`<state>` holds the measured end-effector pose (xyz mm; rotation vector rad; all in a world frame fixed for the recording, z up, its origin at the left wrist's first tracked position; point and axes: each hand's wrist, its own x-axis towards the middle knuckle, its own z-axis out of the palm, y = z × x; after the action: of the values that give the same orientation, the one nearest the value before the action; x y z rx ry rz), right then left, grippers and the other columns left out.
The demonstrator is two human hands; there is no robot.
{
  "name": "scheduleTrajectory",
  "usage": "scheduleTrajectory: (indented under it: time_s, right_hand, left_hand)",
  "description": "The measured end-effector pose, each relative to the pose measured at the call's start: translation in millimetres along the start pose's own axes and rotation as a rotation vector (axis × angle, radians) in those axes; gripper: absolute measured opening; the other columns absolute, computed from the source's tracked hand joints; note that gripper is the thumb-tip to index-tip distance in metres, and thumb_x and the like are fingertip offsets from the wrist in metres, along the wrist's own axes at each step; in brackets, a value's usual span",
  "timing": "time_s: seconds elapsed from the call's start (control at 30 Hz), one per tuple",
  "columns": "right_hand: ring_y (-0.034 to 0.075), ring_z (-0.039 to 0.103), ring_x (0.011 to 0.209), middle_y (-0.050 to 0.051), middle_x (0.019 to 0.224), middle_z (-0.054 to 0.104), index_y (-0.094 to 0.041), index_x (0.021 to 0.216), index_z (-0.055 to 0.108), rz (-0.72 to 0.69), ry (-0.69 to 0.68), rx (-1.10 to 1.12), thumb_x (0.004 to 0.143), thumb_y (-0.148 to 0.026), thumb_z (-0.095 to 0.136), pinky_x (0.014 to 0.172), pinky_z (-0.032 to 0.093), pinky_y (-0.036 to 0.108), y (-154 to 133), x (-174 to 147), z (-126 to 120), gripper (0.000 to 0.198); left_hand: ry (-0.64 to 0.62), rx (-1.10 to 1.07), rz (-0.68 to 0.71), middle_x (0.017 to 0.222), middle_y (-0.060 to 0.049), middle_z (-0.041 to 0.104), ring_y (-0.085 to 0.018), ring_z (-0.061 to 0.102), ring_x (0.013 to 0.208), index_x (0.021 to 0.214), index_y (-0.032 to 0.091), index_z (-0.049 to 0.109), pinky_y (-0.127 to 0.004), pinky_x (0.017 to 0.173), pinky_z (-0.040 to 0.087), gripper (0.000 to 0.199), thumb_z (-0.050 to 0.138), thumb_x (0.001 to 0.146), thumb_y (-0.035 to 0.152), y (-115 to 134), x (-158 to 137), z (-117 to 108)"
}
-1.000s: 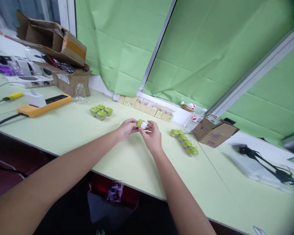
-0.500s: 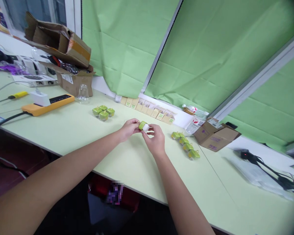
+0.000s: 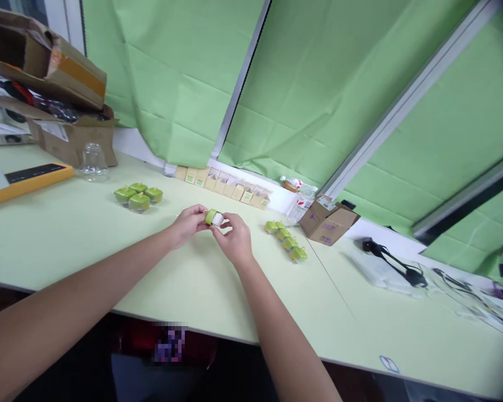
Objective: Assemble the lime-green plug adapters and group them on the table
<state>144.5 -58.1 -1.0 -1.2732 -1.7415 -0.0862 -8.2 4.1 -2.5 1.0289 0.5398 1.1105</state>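
Over the middle of the table, a small green lid-like piece with a white part [image 3: 215, 218] is held between my two hands. My left hand [image 3: 188, 225] pinches its green side. The fingers of my right hand [image 3: 236, 239] close on the white side. To the left stands a cluster of several small clear tubs with green lids [image 3: 139, 201] and little loops on top. A slanting row of similar green-lidded tubs [image 3: 289, 244] lies to the right of my right hand.
Along the wall runs a row of small kraft boxes [image 3: 223, 183]. A clear glass jar [image 3: 94, 162], an orange power strip [image 3: 29, 183] and an open cardboard box [image 3: 73, 137] stand at left. At right are another carton [image 3: 324, 223] and a black cable [image 3: 396, 265] on plastic bags.
The view has swung to the right, so everything appears shifted left. Both hands keep their grip on the green-and-white piece.
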Motion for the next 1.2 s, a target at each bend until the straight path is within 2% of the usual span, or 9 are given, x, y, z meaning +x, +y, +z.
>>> scheduleTrajectory:
  time_s: [0.23,0.43,0.67,0.73,0.87,0.93,1.03,1.13,1.2]
  right_hand:
    - [0.015,0.068,0.074,0.006,0.107,0.068,-0.021,0.113,0.062,0.017,0.021,-0.034,0.084,-0.034,0.067,0.066,0.057,0.029,-2,-2,2,0.032]
    - [0.016,0.068,0.072,0.008,0.111,0.07,-0.021,0.125,0.059,-0.008,0.026,-0.098,0.091,-0.035,0.057,0.065,0.057,0.031,-5,-4,8,0.037]
    - [0.018,0.068,0.079,0.011,0.119,0.066,-0.022,0.126,0.058,-0.004,0.061,0.0,0.087,-0.039,0.061,0.06,0.058,0.031,-13,-1,3,0.043]
    - [0.019,0.067,0.085,0.011,0.121,0.063,-0.022,0.125,0.057,0.047,0.06,0.104,0.084,-0.041,0.066,0.06,0.058,0.03,-16,0,1,0.046]
    - [0.021,0.067,0.093,0.012,0.121,0.06,-0.022,0.125,0.053,0.289,0.06,0.4,0.082,-0.049,0.065,0.058,0.059,0.03,-16,3,0,0.052]
    - [0.022,0.066,0.094,0.012,0.118,0.06,-0.022,0.125,0.053,0.366,0.049,0.497,0.081,-0.052,0.066,0.059,0.06,0.031,-15,5,-1,0.055]
    - [0.021,0.066,0.091,0.011,0.113,0.063,-0.02,0.117,0.059,0.393,-0.027,0.555,0.078,-0.053,0.07,0.062,0.062,0.033,-12,8,-3,0.052]
    - [0.018,0.067,0.08,0.009,0.106,0.067,-0.019,0.108,0.063,0.392,-0.14,0.599,0.077,-0.053,0.07,0.063,0.061,0.034,-6,11,-7,0.047]
    - [0.017,0.067,0.075,0.008,0.098,0.069,-0.018,0.107,0.064,0.412,-0.168,0.593,0.078,-0.055,0.069,0.062,0.06,0.033,3,11,-9,0.047]
  left_hand:
    - [0.008,-0.008,-0.01,0.086,-0.005,0.067,-0.016,0.068,0.08,0.078,0.014,0.054,-0.034,0.079,0.056,0.015,0.068,0.074,0.016,0,3,0]
    - [-0.011,-0.05,0.002,0.083,-0.004,0.065,-0.015,0.066,0.078,0.077,0.014,0.054,-0.035,0.08,0.056,0.016,0.07,0.074,0.014,2,4,-1]
    - [-0.049,-0.112,0.01,0.084,-0.004,0.064,-0.015,0.065,0.079,0.079,0.013,0.057,-0.036,0.083,0.055,0.016,0.072,0.073,0.013,7,5,-1]
    - [-0.072,-0.127,0.024,0.084,-0.004,0.064,-0.014,0.065,0.08,0.079,0.013,0.058,-0.036,0.086,0.055,0.017,0.073,0.073,0.014,11,4,-1]
    - [-0.129,-0.083,0.061,0.089,-0.005,0.066,-0.016,0.066,0.085,0.08,0.012,0.06,-0.041,0.091,0.053,0.016,0.074,0.077,0.02,15,4,-3]
    - [-0.15,-0.033,0.064,0.088,-0.006,0.066,-0.016,0.066,0.084,0.08,0.011,0.061,-0.041,0.09,0.054,0.017,0.073,0.079,0.024,14,4,-4]
    - [-0.159,0.002,0.051,0.084,-0.006,0.067,-0.015,0.066,0.079,0.08,0.01,0.063,-0.04,0.088,0.054,0.017,0.073,0.079,0.024,11,5,-5]
    - [-0.134,-0.045,0.014,0.084,-0.007,0.067,-0.016,0.067,0.078,0.079,0.01,0.063,-0.038,0.086,0.055,0.012,0.072,0.078,0.018,11,5,-5]
    - [-0.114,-0.093,-0.035,0.087,-0.008,0.069,-0.017,0.068,0.078,0.079,0.011,0.063,-0.035,0.083,0.056,0.009,0.071,0.076,0.013,14,4,-5]
